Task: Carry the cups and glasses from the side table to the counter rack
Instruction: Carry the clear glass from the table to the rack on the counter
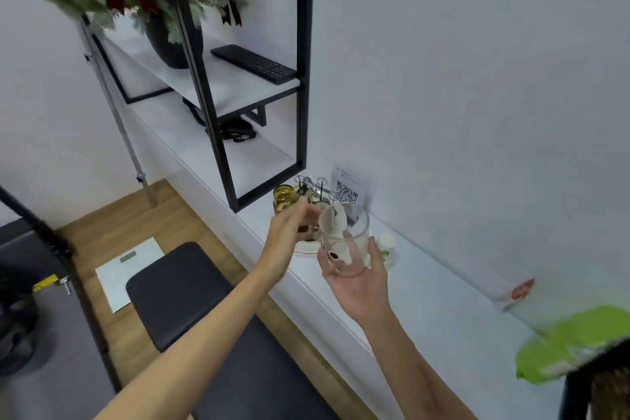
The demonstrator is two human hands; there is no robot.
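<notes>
My right hand [358, 283] grips a clear glass [344, 242] from below, tilted, just above the white counter [426, 297]. My left hand [289, 232] reaches over the round rack tray [303, 247], its fingers at a small dark-bottomed glass [306, 227]; the blur hides whether they hold it. An amber glass [283, 199] stands at the rack's far left. Thin wire pegs [308, 184] rise from the rack behind my left hand.
A QR-code card [347, 189] leans on the wall behind the rack. A black metal shelf frame [218, 133] holds a keyboard [254, 63] and a plant pot. White paper cups [387, 245] and a green bag [572, 344] lie on the counter. A black bench [191, 290] is below.
</notes>
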